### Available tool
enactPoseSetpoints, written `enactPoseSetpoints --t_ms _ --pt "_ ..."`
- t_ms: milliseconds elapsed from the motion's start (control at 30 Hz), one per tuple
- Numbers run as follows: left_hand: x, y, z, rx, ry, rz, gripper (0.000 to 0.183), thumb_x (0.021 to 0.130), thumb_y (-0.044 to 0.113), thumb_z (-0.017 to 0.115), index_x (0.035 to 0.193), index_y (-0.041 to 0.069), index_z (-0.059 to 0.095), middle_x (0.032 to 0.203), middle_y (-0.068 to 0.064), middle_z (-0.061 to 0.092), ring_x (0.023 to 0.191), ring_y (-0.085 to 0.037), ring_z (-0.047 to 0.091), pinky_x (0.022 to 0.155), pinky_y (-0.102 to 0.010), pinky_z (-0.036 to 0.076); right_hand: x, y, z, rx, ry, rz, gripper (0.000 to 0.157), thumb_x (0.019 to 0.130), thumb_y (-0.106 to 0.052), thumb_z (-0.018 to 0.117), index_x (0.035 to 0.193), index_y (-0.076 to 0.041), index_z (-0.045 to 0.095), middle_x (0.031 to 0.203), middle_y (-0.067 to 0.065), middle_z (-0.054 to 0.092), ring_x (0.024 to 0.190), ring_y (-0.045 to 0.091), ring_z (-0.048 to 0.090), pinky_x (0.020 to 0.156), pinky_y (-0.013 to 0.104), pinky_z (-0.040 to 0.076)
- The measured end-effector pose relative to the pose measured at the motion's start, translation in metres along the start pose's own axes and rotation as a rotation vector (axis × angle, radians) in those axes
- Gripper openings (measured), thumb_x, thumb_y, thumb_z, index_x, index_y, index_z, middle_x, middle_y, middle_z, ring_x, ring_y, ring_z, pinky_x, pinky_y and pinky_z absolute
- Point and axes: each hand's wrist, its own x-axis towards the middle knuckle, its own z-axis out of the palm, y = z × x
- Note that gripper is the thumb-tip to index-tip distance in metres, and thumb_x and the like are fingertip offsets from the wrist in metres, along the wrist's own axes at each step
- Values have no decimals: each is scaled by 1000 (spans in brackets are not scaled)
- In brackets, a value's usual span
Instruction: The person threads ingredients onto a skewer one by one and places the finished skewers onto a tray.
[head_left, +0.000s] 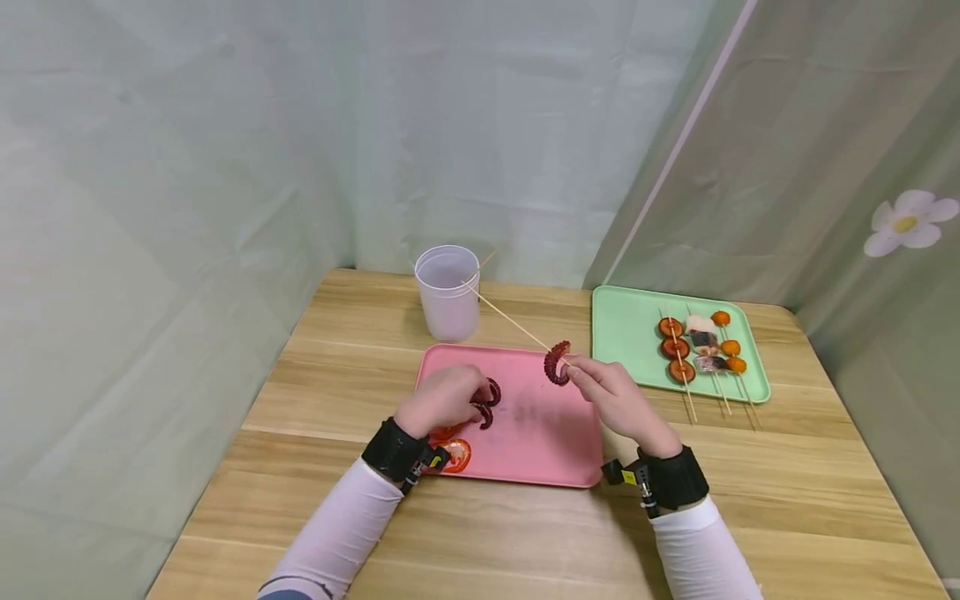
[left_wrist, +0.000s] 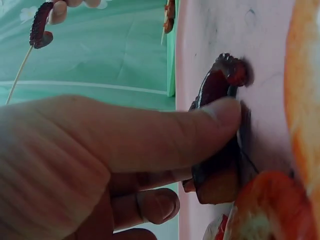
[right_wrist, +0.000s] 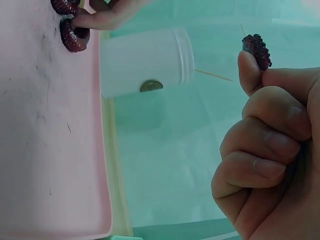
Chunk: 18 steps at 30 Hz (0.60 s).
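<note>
My right hand (head_left: 618, 404) holds a thin wooden skewer (head_left: 510, 319) above the pink tray (head_left: 540, 458). A dark red curled octopus tentacle piece (head_left: 555, 363) is threaded on it, right at the thumb and fingertip. The skewer's long bare end points up and left toward the cup. Low over the tray's left side, my left hand (head_left: 447, 398) pinches another octopus tentacle piece (left_wrist: 220, 185), its thumb across the near face. A second dark piece (head_left: 495, 390) lies close beside those fingers. Orange-and-white shrimp-like pieces (head_left: 456, 456) sit at the tray's near left corner, partly under the wrist.
Behind the pink tray stands a white cup (head_left: 450, 312) with a stick (head_left: 487, 258) leaning out. A green tray (head_left: 630, 333) at the right bears skewers of brown round slices (head_left: 675, 348), pale-and-dark chunks (head_left: 703, 337) and orange balls (head_left: 731, 347). Curtains (head_left: 480, 125) border the wooden table (head_left: 525, 542).
</note>
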Motion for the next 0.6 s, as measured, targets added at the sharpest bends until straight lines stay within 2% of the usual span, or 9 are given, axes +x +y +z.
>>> enactPoseSetpoints --t_ms 133,233,367,467,600 --pt "1 1 3 31 23 -20 20 81 6 90 81 22 78 80 10 67 74 -13 57 70 -32 52 0 -1 -1 2 0 6 28 114 -16 51 130 -7 73 68 -10 44 60 9 43 63 31 38" --pt "0 1 1 40 32 -5 20 81 6 89 78 21 77 77 10 64 72 -12 55 68 -32 50 0 -1 -1 0 5 8 29 114 -16 51 130 -6 73 68 -10 45 60 10 44 63 31 39" --pt "-4 -4 -7 -47 59 56 19 83 10 90 83 17 72 77 8 62 71 -11 54 67 -30 48 -1 0 -3 -15 20 9 30 114 -14 51 132 -4 72 69 -9 48 61 10 46 63 32 41" --pt "-7 -9 -18 -238 123 70 22 87 10 89 92 13 67 82 4 63 73 -13 57 67 -32 50 -2 0 -5 -17 29 15 30 114 -13 51 133 -2 71 74 -5 54 64 10 50 64 31 43" --pt "-10 -14 -29 -689 246 43 21 96 -1 78 113 2 67 98 -10 72 84 -25 71 77 -45 62 -3 1 -8 4 19 28 28 113 -12 51 129 -3 73 85 -2 62 68 10 53 66 30 46"
